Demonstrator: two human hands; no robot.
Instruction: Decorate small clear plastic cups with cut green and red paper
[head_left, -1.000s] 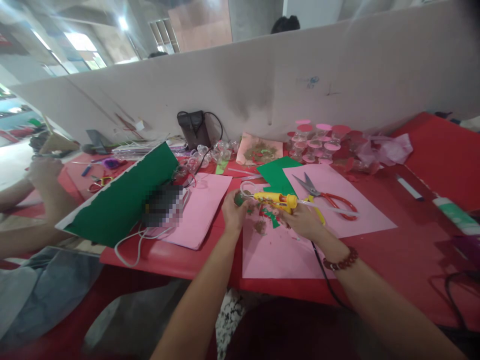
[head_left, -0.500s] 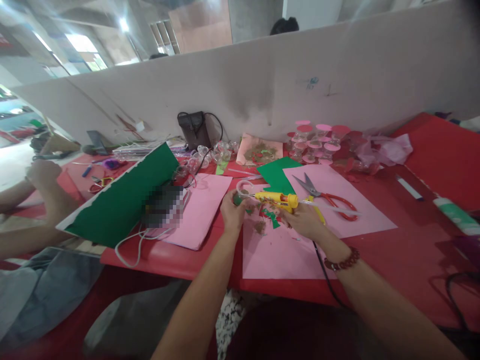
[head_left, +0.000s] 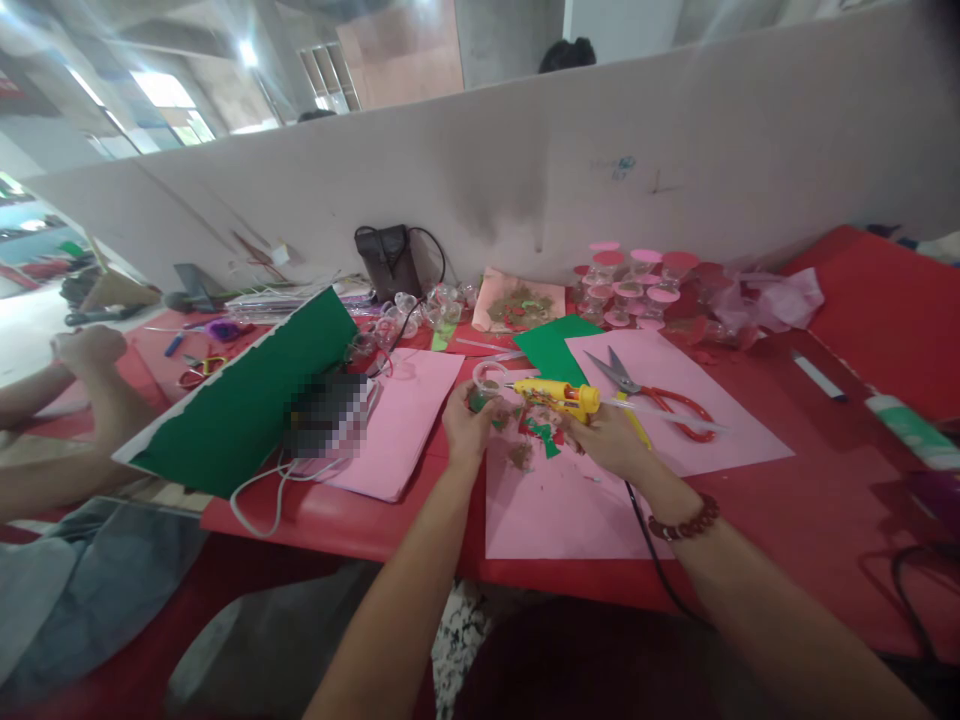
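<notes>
My left hand [head_left: 468, 425] is closed around a small clear plastic cup [head_left: 490, 374] with a green piece at its base. In my right hand [head_left: 606, 435] is a yellow glue gun [head_left: 555, 396], its nozzle pointing left at the cup's rim. A clear glue stick [head_left: 637, 407] sticks out of the gun's back end. Under both hands lies a pink sheet [head_left: 570, 520] with green scraps [head_left: 551, 443] and brown crumbs [head_left: 520, 457] on it. Red-handled scissors [head_left: 679, 412] lie open on another pink sheet, right of the gun.
Stacked clear cups with pink and red discs [head_left: 634, 285] stand at the back. To the left are a pink paper stack [head_left: 405, 430], an upright green board [head_left: 255, 400] and a co-worker's arms [head_left: 105, 400]. A white-green bottle [head_left: 911, 430] lies at right; a black cord [head_left: 652, 550] trails from the gun.
The glue gun has shifted very slightly to the right, its nozzle a little back from the cup. My left hand still holds the cup in nearly the same place.
</notes>
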